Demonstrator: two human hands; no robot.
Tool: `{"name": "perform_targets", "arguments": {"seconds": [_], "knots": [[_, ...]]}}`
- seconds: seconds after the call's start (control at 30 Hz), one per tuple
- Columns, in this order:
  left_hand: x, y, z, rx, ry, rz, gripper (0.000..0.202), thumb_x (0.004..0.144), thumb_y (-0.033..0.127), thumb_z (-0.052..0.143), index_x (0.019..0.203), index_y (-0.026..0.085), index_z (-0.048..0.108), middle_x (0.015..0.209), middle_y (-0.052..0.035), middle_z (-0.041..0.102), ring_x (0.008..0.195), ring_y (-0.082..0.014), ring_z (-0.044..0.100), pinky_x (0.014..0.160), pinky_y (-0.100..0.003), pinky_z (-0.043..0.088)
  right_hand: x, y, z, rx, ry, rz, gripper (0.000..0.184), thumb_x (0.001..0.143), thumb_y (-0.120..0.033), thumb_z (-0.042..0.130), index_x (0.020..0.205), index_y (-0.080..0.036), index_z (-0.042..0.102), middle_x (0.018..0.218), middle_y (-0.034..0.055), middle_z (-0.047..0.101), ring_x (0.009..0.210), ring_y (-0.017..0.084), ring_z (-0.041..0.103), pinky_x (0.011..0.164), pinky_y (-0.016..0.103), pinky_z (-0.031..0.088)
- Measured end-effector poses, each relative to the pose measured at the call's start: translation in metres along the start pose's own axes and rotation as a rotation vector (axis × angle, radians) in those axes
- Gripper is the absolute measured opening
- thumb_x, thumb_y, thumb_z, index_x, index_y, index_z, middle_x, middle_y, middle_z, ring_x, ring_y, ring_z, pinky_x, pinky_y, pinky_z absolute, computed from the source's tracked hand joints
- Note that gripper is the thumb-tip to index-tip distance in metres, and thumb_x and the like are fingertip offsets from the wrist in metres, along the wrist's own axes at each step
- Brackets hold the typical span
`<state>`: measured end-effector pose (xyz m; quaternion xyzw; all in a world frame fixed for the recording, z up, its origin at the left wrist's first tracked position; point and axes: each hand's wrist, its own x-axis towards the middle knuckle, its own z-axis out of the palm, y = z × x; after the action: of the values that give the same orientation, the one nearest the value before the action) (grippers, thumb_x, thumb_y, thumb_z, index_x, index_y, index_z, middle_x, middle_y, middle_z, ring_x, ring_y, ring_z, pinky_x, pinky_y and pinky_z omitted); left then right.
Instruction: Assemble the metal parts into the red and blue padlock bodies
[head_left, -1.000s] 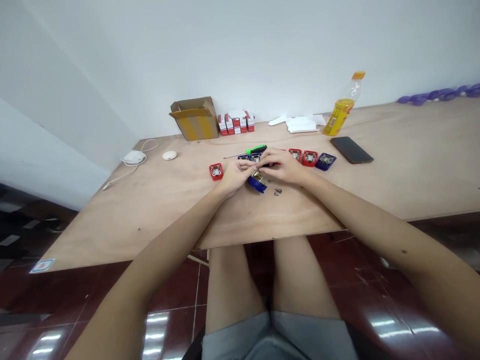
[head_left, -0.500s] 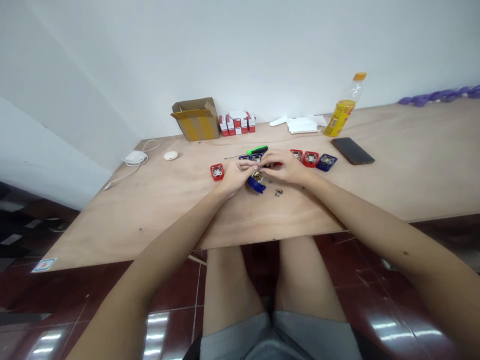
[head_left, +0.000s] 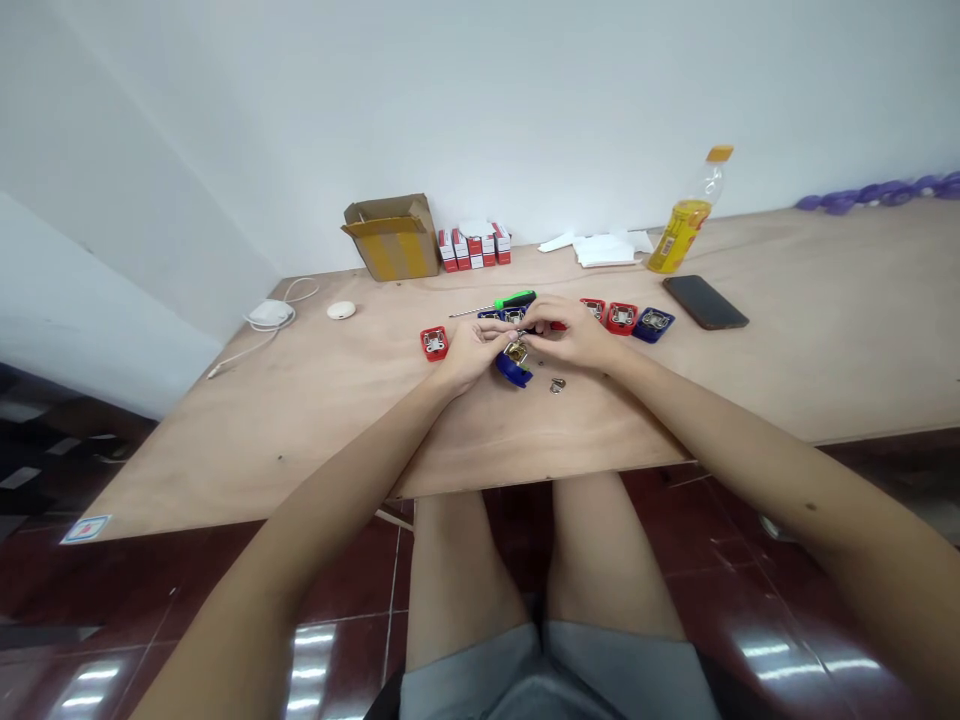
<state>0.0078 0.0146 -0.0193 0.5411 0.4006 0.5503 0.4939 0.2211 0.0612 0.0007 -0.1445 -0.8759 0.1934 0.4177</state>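
My left hand (head_left: 471, 352) and my right hand (head_left: 571, 334) meet over the middle of a wooden table (head_left: 315, 420). Both are closed around a small blue part with brass metal inside (head_left: 514, 362). The right hand's fingers also pinch a thin dark tool with a red bit, hard to make out. A small metal piece (head_left: 556, 384) lies just right of the blue part. A red part (head_left: 433, 343) sits left of my left hand. Two red parts (head_left: 620, 317) and a blue part (head_left: 653, 323) sit to the right. A green-handled screwdriver (head_left: 501, 301) lies behind my hands.
A cardboard box (head_left: 392, 238) and small red-and-white boxes (head_left: 472, 245) stand against the wall. White papers (head_left: 600, 246), a yellow drink bottle (head_left: 686, 218) and a black phone (head_left: 705, 301) are at the right. A white charger with cable (head_left: 269, 315) lies at the left.
Almost nothing has changed; my hands stay on the blue part with only slight finger shifts.
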Motion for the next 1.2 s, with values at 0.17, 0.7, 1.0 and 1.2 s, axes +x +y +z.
{"name": "perform_targets", "arguments": {"seconds": [0.17,0.7,1.0,1.2], "knots": [[0.001,0.000,0.001,-0.057,0.005,-0.015,0.047,0.061,0.045,0.102,0.091,0.013,0.083,0.093,-0.0128,0.085,0.083,-0.0220,0.079,0.087,-0.037,0.061,0.000,-0.003,0.002,0.012,0.028,-0.069,0.018,0.101,-0.030,0.069,0.110,-0.024,0.084,0.103,0.0093,0.073,0.094,0.025,0.071,0.083,0.041,0.060],[-0.002,0.010,0.001,-0.261,0.010,-0.139,0.041,0.065,0.040,0.101,0.093,0.015,0.084,0.091,-0.0078,0.083,0.078,-0.0168,0.074,0.075,-0.029,0.055,0.000,-0.006,0.000,0.048,-0.027,-0.032,0.040,0.109,-0.040,0.056,0.146,-0.030,0.066,0.128,0.0125,0.068,0.105,0.027,0.067,0.095,0.047,0.059],[-0.004,0.013,0.001,-0.293,-0.083,-0.172,0.042,0.067,0.043,0.101,0.092,0.015,0.083,0.088,-0.0096,0.083,0.077,-0.0200,0.077,0.077,-0.032,0.058,0.000,-0.008,-0.001,0.033,-0.017,-0.034,0.033,0.110,-0.043,0.054,0.136,-0.029,0.069,0.121,0.0114,0.069,0.110,0.029,0.065,0.100,0.049,0.057],[-0.004,0.012,-0.001,-0.303,-0.073,-0.162,0.041,0.065,0.038,0.102,0.095,0.016,0.083,0.090,-0.0083,0.083,0.078,-0.0198,0.078,0.079,-0.032,0.059,0.001,-0.008,0.001,0.045,0.008,-0.030,0.029,0.110,-0.043,0.054,0.128,-0.027,0.072,0.114,0.0114,0.068,0.106,0.029,0.065,0.096,0.049,0.059]]}}
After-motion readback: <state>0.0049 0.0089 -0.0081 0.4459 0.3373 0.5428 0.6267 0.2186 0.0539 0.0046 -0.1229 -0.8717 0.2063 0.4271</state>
